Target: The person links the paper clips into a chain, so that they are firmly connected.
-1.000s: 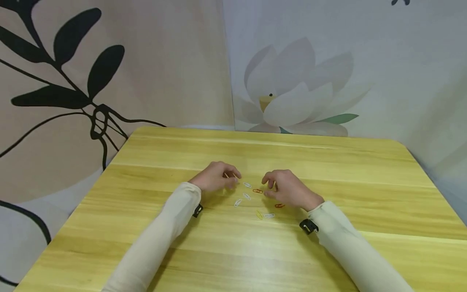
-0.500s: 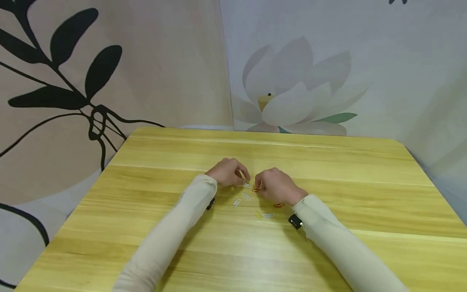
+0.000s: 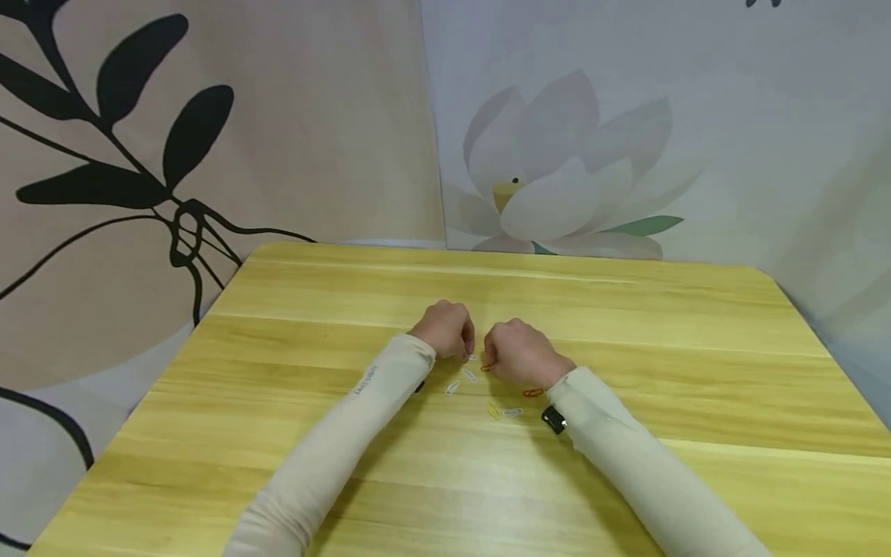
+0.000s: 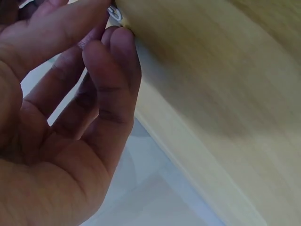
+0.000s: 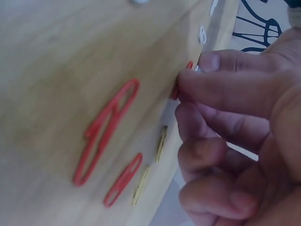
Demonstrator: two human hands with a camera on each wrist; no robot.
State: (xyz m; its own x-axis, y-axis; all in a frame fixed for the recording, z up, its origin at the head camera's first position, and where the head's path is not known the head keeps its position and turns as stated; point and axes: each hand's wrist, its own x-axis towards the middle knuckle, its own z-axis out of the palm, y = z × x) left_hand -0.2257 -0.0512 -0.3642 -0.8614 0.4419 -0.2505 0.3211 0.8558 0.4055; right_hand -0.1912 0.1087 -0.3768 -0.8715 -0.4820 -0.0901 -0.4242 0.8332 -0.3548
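My left hand pinches a white paper clip low over the wooden table. The same paper clip shows beside the thumb and fingertips in the left wrist view. Close by on the right, my right hand pinches a red paper clip; its tip sticks out past the thumb in the right wrist view, the rest mostly covered. Just a narrow gap parts the two hands. Two white paper clips, one and another, lie in front of them.
Nearer on the table lie a yellow paper clip, a white paper clip and a red paper clip by the right wrist. More red and yellow clips appear in the right wrist view. A patterned backdrop stands behind.
Both hands have moved inward towards each other. The left fingers have closed on the white paper clip, the right on the red one, which has shifted slightly nearer.
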